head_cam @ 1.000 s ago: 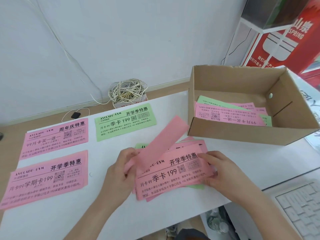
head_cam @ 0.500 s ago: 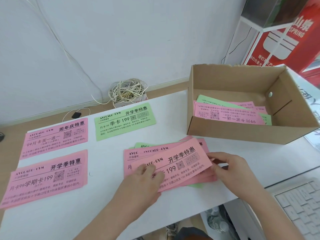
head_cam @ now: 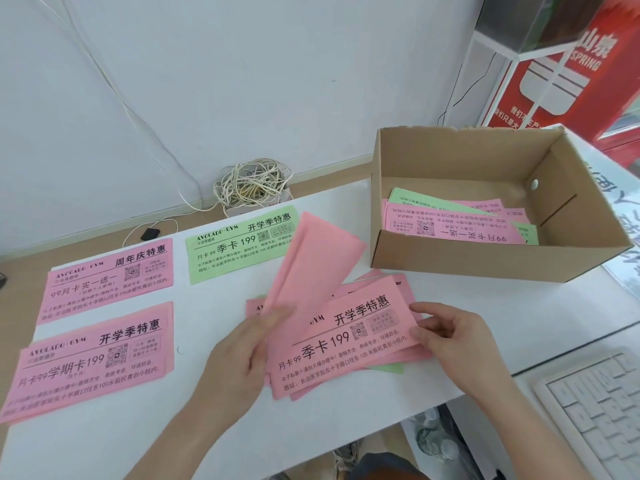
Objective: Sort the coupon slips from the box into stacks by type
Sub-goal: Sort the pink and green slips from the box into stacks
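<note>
Your left hand (head_cam: 242, 351) pinches one pink slip (head_cam: 311, 268), raised blank side up over the unsorted pile (head_cam: 346, 344): sorting looks partway through.
Your right hand (head_cam: 453, 337) pinches that pile's right edge, near the middle of the desk (head_cam: 485, 306). On the left lie three started types: a far pink stack (head_cam: 107, 275), a near pink stack (head_cam: 90, 362), and a green stack (head_cam: 242, 244) beside the far one. The cardboard box (head_cam: 485, 259), far right, holds more pink and green slips (head_cam: 450, 226), so I judge plenty remains.
</note>
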The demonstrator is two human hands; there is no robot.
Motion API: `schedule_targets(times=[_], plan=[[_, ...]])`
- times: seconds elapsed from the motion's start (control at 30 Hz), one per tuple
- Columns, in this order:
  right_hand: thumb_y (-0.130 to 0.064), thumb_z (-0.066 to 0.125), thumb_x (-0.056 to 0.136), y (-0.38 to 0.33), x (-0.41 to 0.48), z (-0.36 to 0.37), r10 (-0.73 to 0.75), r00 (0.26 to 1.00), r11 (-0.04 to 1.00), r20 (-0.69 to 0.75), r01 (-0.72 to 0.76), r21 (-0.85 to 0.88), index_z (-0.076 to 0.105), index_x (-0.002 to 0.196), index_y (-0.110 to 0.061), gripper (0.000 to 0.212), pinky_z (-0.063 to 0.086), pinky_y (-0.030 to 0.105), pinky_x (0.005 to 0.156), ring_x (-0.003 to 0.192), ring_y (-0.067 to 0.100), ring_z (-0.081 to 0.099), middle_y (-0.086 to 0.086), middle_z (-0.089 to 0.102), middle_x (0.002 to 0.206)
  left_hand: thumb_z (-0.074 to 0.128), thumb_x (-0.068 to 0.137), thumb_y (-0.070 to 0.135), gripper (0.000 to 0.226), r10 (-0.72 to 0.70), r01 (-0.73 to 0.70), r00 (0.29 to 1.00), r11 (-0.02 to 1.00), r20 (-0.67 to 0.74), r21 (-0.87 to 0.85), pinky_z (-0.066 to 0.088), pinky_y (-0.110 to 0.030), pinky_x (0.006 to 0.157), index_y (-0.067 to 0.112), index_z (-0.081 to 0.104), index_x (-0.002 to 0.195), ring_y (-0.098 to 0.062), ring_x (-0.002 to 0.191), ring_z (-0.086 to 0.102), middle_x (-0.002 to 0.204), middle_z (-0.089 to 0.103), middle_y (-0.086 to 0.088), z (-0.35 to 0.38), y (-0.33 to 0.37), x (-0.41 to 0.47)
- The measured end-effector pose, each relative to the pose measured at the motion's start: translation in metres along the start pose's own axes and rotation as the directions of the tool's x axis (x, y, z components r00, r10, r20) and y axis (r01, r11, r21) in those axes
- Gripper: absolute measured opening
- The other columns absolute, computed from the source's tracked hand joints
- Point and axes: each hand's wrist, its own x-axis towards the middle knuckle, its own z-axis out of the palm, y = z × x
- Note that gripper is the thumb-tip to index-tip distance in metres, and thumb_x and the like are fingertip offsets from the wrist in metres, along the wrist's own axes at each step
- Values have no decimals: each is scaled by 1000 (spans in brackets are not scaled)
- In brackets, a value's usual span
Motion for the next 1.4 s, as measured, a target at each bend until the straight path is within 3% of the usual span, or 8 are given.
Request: schedule_targets(times=[0.1,0.23,0.37,0.77,0.9,1.03,1.13,1.4], plan=[[1,73,79,-3,1,0,19,1000,994,-19,-17,104,71,98,-21,29,52,36,71,64,14,64,2,74,70,49,84,30,33,143,-169,983,949,112,267,37,-9,52,42,54,115,1,67,50,97,49,24,4,8,-2],[-1,74,79,-10,1,2,85,996,951,-39,-69,301,71,93,-14,20,52,31,57,50,12,58,12,71,66,45,70,66,46,177,-268,956,851,234,451,40,-19,45,37,49,105,-6,56,55,91,55,18,12,11,2],[-3,72,82,-15,2,9,115,990,927,-87,-76,366,70,87,-8,8,46,18,45,43,8,53,5,64,54,44,69,64,45,204,-288,952,849,227,443,41,-22,43,34,48,102,-9,52,57,79,56,17,10,9,6],[0,59,91,-24,0,13,261,965,754,-1,-203,624,65,98,-2,9,43,18,43,46,12,50,7,59,56,43,80,57,33,214,-334,929,837,302,433,47,-21,47,33,52,101,-7,58,60,81,64,18,3,13,9],[-17,52,97,-26,-3,14,190,980,907,-50,-156,390,72,91,-18,21,46,26,53,55,15,55,2,69,68,59,85,39,11,40,-105,969,960,244,259,34,-6,57,39,54,95,6,63,52,72,57,33,-8,9,11],[-19,61,92,-23,-2,14,88,996,982,-31,-82,168,71,99,-26,15,57,35,73,77,17,70,-3,74,84,67,84,29,17,-136,111,971,985,197,135,37,-14,55,39,58,75,-8,55,49,68,55,28,-10,6,10],[-10,63,87,-20,0,14,0,997,992,-74,-9,-122,68,102,-31,26,53,26,68,79,10,66,-10,70,86,70,82,23,23,-192,180,966,980,175,81,35,-13,53,37,57,69,-5,51,46,56,52,23,-9,6,9],[-34,57,94,-26,1,13,-6,999,997,-47,3,-77,73,75,-30,26,45,17,57,71,6,65,-14,72,70,77,74,25,18,-264,270,949,963,170,-11,43,-24,54,40,67,73,-12,54,53,63,63,14,-7,9,7]])
